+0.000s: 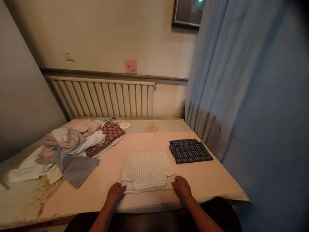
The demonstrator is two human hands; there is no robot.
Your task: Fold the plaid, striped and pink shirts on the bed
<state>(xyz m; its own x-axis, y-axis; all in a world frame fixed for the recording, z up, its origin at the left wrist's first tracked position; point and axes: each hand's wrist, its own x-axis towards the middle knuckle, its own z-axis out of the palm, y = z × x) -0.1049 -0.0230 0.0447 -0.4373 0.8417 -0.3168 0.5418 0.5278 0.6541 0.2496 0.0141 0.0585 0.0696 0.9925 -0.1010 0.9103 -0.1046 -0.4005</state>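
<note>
A white shirt with thin dark stripes (148, 164) lies folded into a flat rectangle in front of me, its collar toward my body. At its near left corner, my left hand (116, 192) pinches the edge of the cloth. My right hand (181, 186) grips the near right corner in the same way, fingers closed. Both hands rest low over the table. To the right of the shirt lies a dark plaid garment (190, 150), folded flat and apart from it.
Loose clothes (70, 140) are heaped at the left, with a grey cloth (78, 167) and a patterned red-brown piece (108, 137) at the side. A blue curtain (260, 106) hangs along the right edge. Behind the table stands a radiator (108, 98), with a pink note (130, 66) above.
</note>
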